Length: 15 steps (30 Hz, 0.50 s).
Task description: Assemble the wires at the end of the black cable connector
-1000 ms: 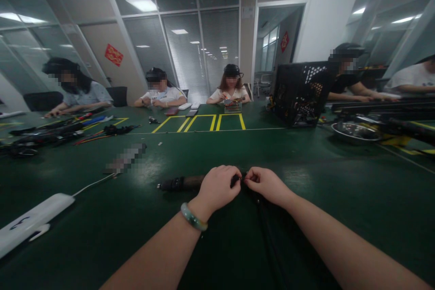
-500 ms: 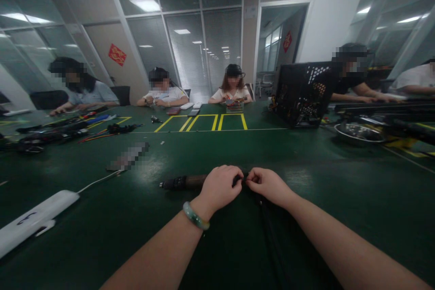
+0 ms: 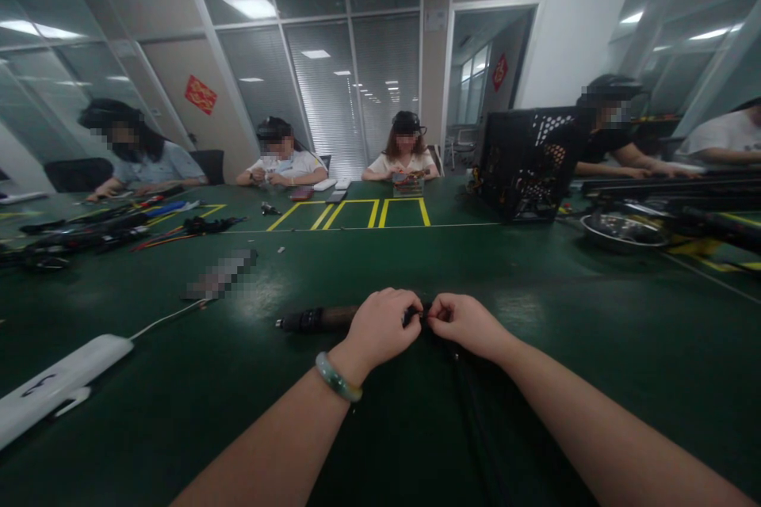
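Observation:
A dark electric screwdriver [image 3: 321, 320] lies sideways on the green table, its narrow metal tip pointing left. My left hand [image 3: 384, 333], with a jade-coloured bangle at the wrist, is closed round its rear end. Close by on the right, my right hand [image 3: 467, 321] is closed in a pinch at the end of a black cable [image 3: 472, 404]. The two sets of fingertips almost meet, and the joint between tool and cable is mostly hidden by them. From there the cable runs toward the table's near edge.
A white power strip [image 3: 65, 388] lies at left, its thin cord reaching a blurred-out phone [image 3: 223, 276]. Cables and tools [image 3: 95, 230] are heaped beyond. A black computer case [image 3: 523, 166] and a metal bowl [image 3: 621, 234] stand at right. Several people sit around the table.
The whole view has shifted slightly left. Both hands keep their grips at the screwdriver's rear end, with only slight finger movement.

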### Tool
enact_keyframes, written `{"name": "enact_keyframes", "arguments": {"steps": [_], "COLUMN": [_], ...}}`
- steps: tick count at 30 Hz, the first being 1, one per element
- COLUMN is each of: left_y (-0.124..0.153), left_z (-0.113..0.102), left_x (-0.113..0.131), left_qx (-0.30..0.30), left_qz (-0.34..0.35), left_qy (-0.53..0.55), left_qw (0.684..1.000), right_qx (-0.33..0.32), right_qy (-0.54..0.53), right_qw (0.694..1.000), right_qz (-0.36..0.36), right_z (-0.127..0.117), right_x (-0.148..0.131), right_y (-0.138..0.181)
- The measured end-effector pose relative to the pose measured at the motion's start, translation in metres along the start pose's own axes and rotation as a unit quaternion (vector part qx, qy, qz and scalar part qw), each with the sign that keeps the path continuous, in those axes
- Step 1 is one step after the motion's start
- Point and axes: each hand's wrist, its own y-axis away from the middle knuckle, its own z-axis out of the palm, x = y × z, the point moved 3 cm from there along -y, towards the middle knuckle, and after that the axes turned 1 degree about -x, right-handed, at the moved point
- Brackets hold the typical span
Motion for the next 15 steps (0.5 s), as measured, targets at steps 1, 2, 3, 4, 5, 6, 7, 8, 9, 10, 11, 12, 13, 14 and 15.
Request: {"name": "enact_keyframes", "arguments": {"steps": [1, 2, 3, 4, 5, 6, 7, 8, 9, 10, 11, 12, 13, 14, 15], "left_y": [0.0001, 0.0002, 0.0002, 0.0003, 0.0003, 0.0004, 0.0005, 0.0005, 0.0006, 0.0007, 0.0007, 0.0007, 0.0006, 0.0004, 0.0002], "left_z": [-0.0005, -0.0010, -0.0013, -0.0016, -0.0018, -0.0018, -0.0016, -0.0015, -0.0013, -0.0011, -0.0008, -0.0006, -0.0004, -0.0001, 0.0001], "left_x": [0.0001, 0.0002, 0.0003, 0.0004, 0.0004, 0.0004, 0.0004, 0.0003, 0.0004, 0.0005, 0.0008, 0.0009, 0.0011, 0.0011, 0.0011], "left_qx": [-0.004, -0.009, -0.014, -0.019, -0.023, -0.025, -0.026, -0.025, -0.022, -0.019, -0.017, -0.016, -0.016, -0.018, -0.020], "left_qz": [0.000, -0.001, -0.002, -0.003, -0.003, -0.004, -0.005, -0.005, -0.005, -0.004, -0.002, -0.001, -0.001, -0.001, -0.002], "left_qy": [0.000, 0.000, -0.001, -0.001, -0.001, 0.000, 0.000, 0.000, 0.000, -0.001, -0.003, -0.006, -0.009, -0.012, -0.013], "left_qw": [1.000, 1.000, 1.000, 1.000, 1.000, 1.000, 1.000, 1.000, 1.000, 1.000, 1.000, 1.000, 1.000, 1.000, 1.000], "right_qx": [-0.001, -0.002, -0.002, -0.003, -0.004, -0.005, -0.004, -0.002, 0.001, 0.005, 0.009, 0.013, 0.016, 0.019, 0.022], "right_qy": [0.003, 0.005, 0.006, 0.006, 0.005, 0.006, 0.007, 0.009, 0.012, 0.015, 0.018, 0.020, 0.023, 0.025, 0.028], "right_qw": [1.000, 1.000, 1.000, 1.000, 1.000, 1.000, 1.000, 1.000, 1.000, 1.000, 1.000, 1.000, 1.000, 0.999, 0.999], "right_qz": [0.002, 0.003, 0.005, 0.006, 0.008, 0.008, 0.008, 0.007, 0.005, 0.003, -0.001, -0.005, -0.011, -0.016, -0.021], "right_z": [-0.0003, -0.0007, -0.0013, -0.0018, -0.0022, -0.0025, -0.0027, -0.0026, -0.0025, -0.0023, -0.0019, -0.0016, -0.0013, -0.0011, -0.0010], "right_x": [0.0003, 0.0002, -0.0003, -0.0011, -0.0021, -0.0033, -0.0045, -0.0055, -0.0063, -0.0069, -0.0073, -0.0075, -0.0076, -0.0076, -0.0075], "right_y": [0.0000, 0.0001, 0.0003, 0.0005, 0.0008, 0.0011, 0.0014, 0.0016, 0.0019, 0.0020, 0.0022, 0.0023, 0.0024, 0.0024, 0.0024]}}
